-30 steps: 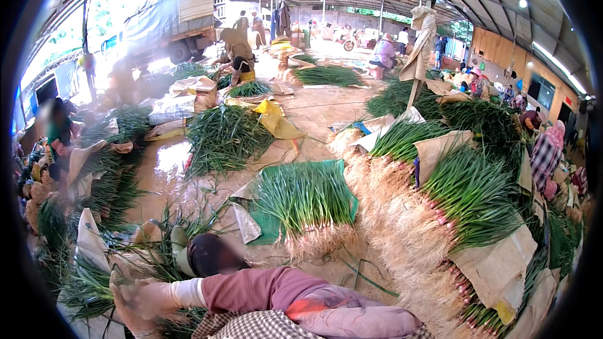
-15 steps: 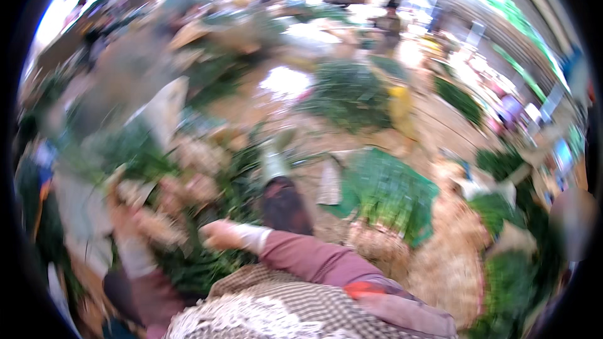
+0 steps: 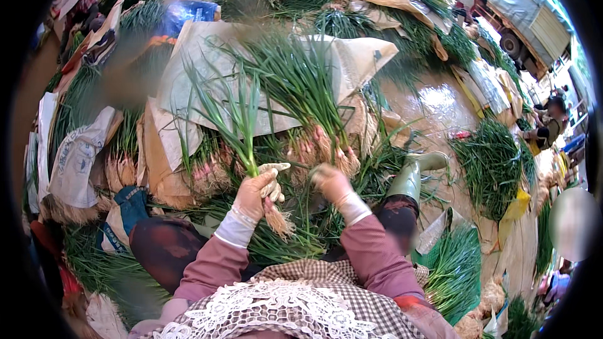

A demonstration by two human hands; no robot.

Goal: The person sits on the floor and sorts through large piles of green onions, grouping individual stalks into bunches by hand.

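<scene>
My left hand (image 3: 256, 189), in a pale glove, is closed around a small bunch of green onions (image 3: 249, 144). Their leaves point up and away, and the pinkish bulbs and stringy roots hang below the fist. To its right, my right hand (image 3: 334, 185) has its fingers curled; blur hides whether anything is in them. Just beyond it lies a larger pile of green onions (image 3: 301, 88), leaves away from me and roots toward me, partly over a whitish sack (image 3: 207, 75). Loose green leaves (image 3: 289, 238) cover the ground between my legs.
A green boot (image 3: 408, 179) is on my right leg. More green onions lie on a green sheet (image 3: 468, 289) at my right and in a heap (image 3: 490, 169) beyond. Printed sacks (image 3: 81, 163) stand at left. Several people and a covered truck (image 3: 524, 19) are farther off.
The view has swung left and is sharper. My left hand has come from the far-left bundles to the middle, with a small bunch now held up; my right hand is now beside it.
</scene>
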